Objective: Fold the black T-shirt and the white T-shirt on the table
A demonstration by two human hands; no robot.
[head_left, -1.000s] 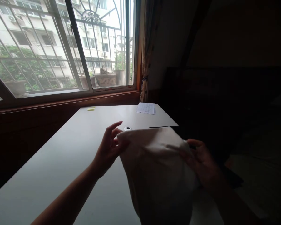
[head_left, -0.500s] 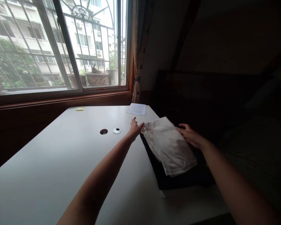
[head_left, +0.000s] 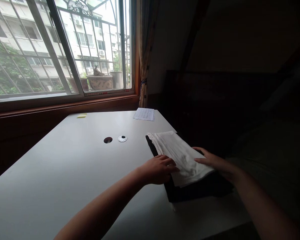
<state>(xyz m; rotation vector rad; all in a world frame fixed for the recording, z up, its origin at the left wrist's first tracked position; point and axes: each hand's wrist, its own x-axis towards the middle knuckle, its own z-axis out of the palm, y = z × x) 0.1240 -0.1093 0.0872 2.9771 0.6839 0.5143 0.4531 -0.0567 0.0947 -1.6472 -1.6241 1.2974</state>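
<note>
A folded white cloth garment (head_left: 176, 146) lies on top of a folded black cloth (head_left: 185, 195) on the right part of the white table. My left hand (head_left: 161, 168) is at the left edge of the white garment, its fingers bent over that edge; the thumb is hidden. On the other side, my right hand (head_left: 212, 161) rests along the right edge, thumb over the white cloth and fingers apart. Something pale shows faintly under the black cloth's near corner.
The white table (head_left: 90, 176) has a round hole (head_left: 108, 140) and a round metal cover (head_left: 122, 138). Paper sheets (head_left: 144, 114) lie at its far edge, a yellow note (head_left: 81, 115) at the far left. Beyond stand a barred window (head_left: 90, 46) and a curtain (head_left: 143, 66).
My left hand has come nearer, from the garment's far left corner to its near left edge. My right hand has slid nearer along the right side. The white garment lies flatter.
</note>
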